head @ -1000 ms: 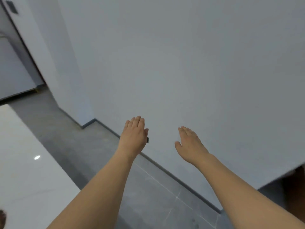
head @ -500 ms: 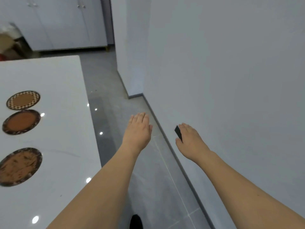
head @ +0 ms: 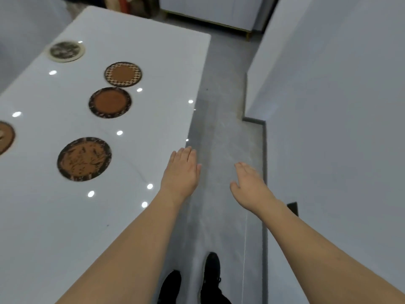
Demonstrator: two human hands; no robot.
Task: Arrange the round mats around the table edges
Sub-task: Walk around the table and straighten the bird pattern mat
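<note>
A glossy white table [head: 65, 227] fills the left side. Several round mats lie on it: a brown mat with a dark marbled rim [head: 84, 159], a brown mat with a dark rim [head: 110, 102], one with a checkered rim [head: 123, 74], a pale mat with a dark centre [head: 66, 51], and part of another brown mat [head: 5, 137] at the left edge. My left hand [head: 181, 172] is flat and empty over the table's right edge. My right hand [head: 248, 186] hovers over the floor, fingers apart, holding nothing.
A grey tiled floor strip [head: 223, 132] runs between the table and a white wall [head: 339, 128] with a corner step. My black shoes [head: 211, 273] stand on it. White cabinets [head: 210, 9] and some blurred items are at the far end.
The view has swung left from the wall and down over the table, bringing more mats into sight. Both hands stay open and empty, now nearer the table's edge.
</note>
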